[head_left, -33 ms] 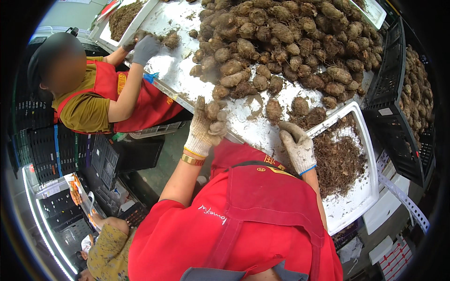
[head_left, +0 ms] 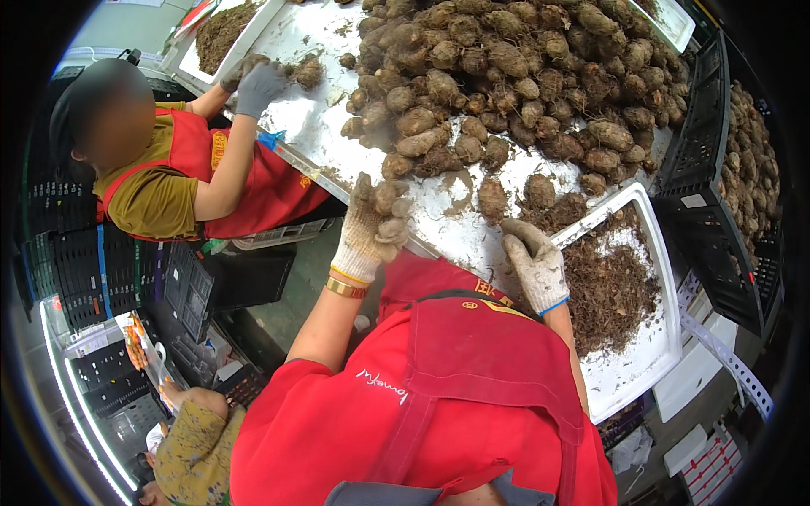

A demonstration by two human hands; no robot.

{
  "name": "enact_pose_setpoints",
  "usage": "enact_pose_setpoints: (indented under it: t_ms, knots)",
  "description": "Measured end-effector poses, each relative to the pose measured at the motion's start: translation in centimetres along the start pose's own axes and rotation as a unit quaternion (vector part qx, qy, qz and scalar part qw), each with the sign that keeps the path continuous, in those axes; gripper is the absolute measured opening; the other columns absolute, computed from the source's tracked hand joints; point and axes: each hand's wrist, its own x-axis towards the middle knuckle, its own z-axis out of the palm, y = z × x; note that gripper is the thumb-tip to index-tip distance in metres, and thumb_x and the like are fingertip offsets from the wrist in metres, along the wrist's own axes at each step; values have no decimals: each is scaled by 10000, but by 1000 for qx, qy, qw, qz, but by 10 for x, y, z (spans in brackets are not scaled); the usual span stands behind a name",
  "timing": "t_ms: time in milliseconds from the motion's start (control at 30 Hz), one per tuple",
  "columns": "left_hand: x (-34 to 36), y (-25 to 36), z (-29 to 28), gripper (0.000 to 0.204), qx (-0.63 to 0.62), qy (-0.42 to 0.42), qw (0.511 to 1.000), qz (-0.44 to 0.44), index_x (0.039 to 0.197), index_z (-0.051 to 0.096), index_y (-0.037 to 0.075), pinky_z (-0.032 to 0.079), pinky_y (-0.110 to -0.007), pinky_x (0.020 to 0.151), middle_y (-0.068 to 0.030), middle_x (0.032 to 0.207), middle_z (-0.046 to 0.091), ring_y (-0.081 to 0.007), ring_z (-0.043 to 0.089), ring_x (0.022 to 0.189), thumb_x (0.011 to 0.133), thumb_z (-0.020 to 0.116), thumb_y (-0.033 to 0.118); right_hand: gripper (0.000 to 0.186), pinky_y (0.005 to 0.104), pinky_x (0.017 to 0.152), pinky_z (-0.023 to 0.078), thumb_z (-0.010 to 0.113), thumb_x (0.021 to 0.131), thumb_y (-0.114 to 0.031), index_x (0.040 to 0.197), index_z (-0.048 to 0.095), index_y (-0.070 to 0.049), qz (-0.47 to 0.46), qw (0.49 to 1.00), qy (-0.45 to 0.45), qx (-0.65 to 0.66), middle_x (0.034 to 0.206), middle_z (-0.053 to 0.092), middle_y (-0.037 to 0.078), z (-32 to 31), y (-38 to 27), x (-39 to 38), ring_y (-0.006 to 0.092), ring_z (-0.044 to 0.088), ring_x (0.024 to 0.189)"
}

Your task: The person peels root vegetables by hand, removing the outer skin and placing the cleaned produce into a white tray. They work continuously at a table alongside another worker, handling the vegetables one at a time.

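My left hand (head_left: 371, 221), in a white knit glove soiled at the fingertips, is raised over the near edge of the table (head_left: 316, 156). Its fingers curl inward, and whether anything lies within them is unclear. To the right, my right hand (head_left: 537, 263), gloved in the same way, has its fingers bent beside the white tray (head_left: 666, 291). What it may hold is hidden. Beyond my hands lies a large heap of hairy brown taro corms (head_left: 506, 63). A few loose ones are nearer, such as a single taro (head_left: 493, 200) between my hands.
Brown fibrous scraps (head_left: 612, 295) fill part of the tray. A black crate (head_left: 696, 169) stands at the right, with more taros (head_left: 749, 160) beyond it. At the left, a co-worker in a red apron (head_left: 245, 181) handles a taro with gloved hands. Black crates (head_left: 93, 274) are stacked behind.
My hands and the taros stay where they were. The co-worker's gloved hands shift very slightly, and the person at the lower left moves a little.
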Motion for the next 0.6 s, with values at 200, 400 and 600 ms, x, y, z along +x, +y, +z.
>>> enact_pose_setpoints:
  t_ms: [200, 400, 600]
  knots:
    - [3, -18, 11, 352, 76, 0, 997, -6, 1066, 563, 8, 269, -177, 387, 15, 765, 355, -117, 387, 629, 974, 517, 344, 338, 286, 868, 497, 605, 904, -157, 1204, 604, -1, -71, 994, -73, 32, 1106, 661, 103, 7, -46, 11, 152, 622, 968]
    - [3, -51, 46, 379, 216, 103, 971, -12, 1051, 534, 59, 291, -206, 368, -43, 727, 544, -122, 416, 449, 980, 475, 427, 305, 380, 818, 515, 633, 849, -244, 1096, 645, -66, -162, 984, -41, -61, 979, 636, 192, 22, -70, 28, 349, 625, 885]
    - [13, -65, 57, 389, 485, 67, 872, 21, 938, 551, 88, 256, -209, 364, -24, 644, 508, -96, 384, 427, 983, 428, 454, 238, 311, 723, 527, 626, 834, -158, 1035, 682, -43, -115, 993, -16, 4, 913, 650, 158, 14, -65, 18, 225, 650, 797]
